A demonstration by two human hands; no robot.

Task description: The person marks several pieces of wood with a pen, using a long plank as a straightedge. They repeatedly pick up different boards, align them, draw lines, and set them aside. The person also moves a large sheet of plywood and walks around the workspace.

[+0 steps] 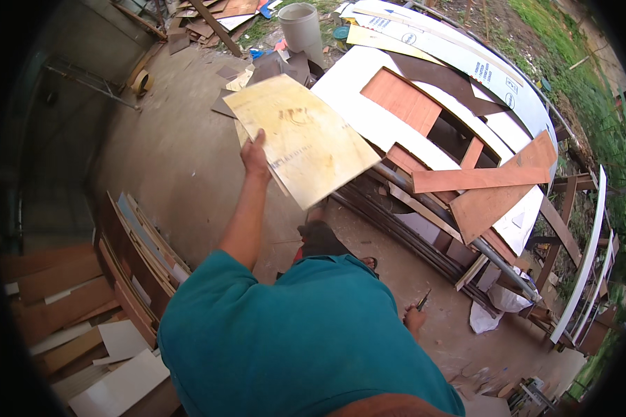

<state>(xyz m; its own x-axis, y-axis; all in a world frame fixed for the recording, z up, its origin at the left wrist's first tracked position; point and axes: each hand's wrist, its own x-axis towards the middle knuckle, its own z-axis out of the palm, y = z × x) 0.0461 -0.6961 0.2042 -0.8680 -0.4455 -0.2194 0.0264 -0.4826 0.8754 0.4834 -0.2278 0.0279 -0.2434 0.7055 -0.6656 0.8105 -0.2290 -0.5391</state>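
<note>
My left hand grips the left edge of a yellowish plywood-like board, thumb on its upper face. Faint printed writing and dark smudges mark that face. Behind it, the edge of another thin piece shows; how the two are joined is hidden. Low by my right side, my right hand is closed around a slim, dark, pointed tool, too small to name surely. The held board is over the floor, its right corner overlapping the near edge of a white panel with cutouts in the view.
Brown wood strips lie across the white panel on a metal-pipe frame. Long pipes run beneath. Sheet offcuts stand and lie at left. A whitish bucket stands beyond, near scraps on the floor.
</note>
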